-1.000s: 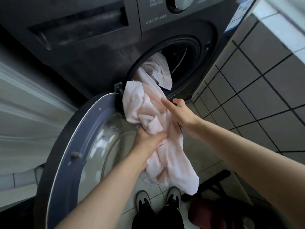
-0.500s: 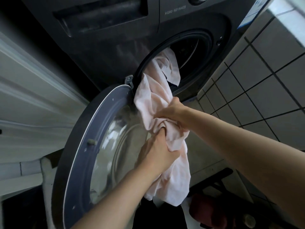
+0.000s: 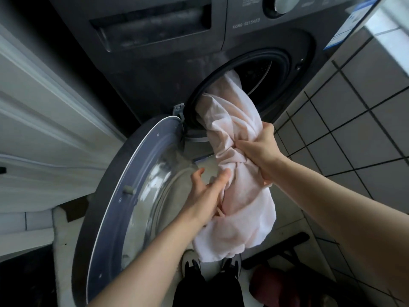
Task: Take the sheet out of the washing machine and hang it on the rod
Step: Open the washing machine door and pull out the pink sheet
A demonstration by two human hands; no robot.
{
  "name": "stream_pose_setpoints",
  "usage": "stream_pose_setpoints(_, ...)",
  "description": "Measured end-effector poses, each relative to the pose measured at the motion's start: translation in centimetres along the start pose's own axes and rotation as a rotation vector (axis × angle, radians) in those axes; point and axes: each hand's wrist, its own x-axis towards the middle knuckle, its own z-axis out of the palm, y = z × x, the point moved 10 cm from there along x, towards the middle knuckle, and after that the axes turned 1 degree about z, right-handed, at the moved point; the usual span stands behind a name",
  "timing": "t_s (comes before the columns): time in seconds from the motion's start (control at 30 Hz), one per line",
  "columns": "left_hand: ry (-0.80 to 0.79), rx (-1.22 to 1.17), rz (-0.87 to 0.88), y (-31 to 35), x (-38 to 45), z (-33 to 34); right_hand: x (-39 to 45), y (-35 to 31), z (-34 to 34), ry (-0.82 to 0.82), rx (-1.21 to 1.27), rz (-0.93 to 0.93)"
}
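Observation:
A pale pink sheet (image 3: 234,120) trails out of the drum opening of the dark grey washing machine (image 3: 155,89) and hangs in a bunched twist down to my shoes. My right hand (image 3: 261,156) grips the twisted middle of the sheet just below the drum's rim. My left hand (image 3: 205,191) is lower, at the sheet's left side, with thumb and forefinger stretched out and touching the cloth. The upper end of the sheet is still inside the drum (image 3: 261,74). No rod is in view.
The round glass door (image 3: 132,196) stands swung open to the left, close to my left forearm. A tiled wall (image 3: 358,120) rises at the right and a white panel (image 3: 44,120) at the left. By my shoes (image 3: 190,262) on the floor lie a dark red object (image 3: 272,282) and a black frame (image 3: 278,249).
My right hand has pulled more of the sheet out and down from the drum. My left hand has loosened its grip and its fingers have spread beside the cloth.

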Motion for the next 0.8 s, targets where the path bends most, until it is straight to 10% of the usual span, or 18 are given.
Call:
stream_pose_setpoints(0.4, -0.128, -0.463, 0.008, 2.7, 3.4, 3.7, -1.9, -2.6, 0.7, -0.018, 0.206, -0.087)
stream_pose_setpoints(0.8, -0.054, -0.165, 0.134, 4.2, 1.2, 2.5, -1.6, -4.0, 1.4, -0.147, -0.09, -0.181)
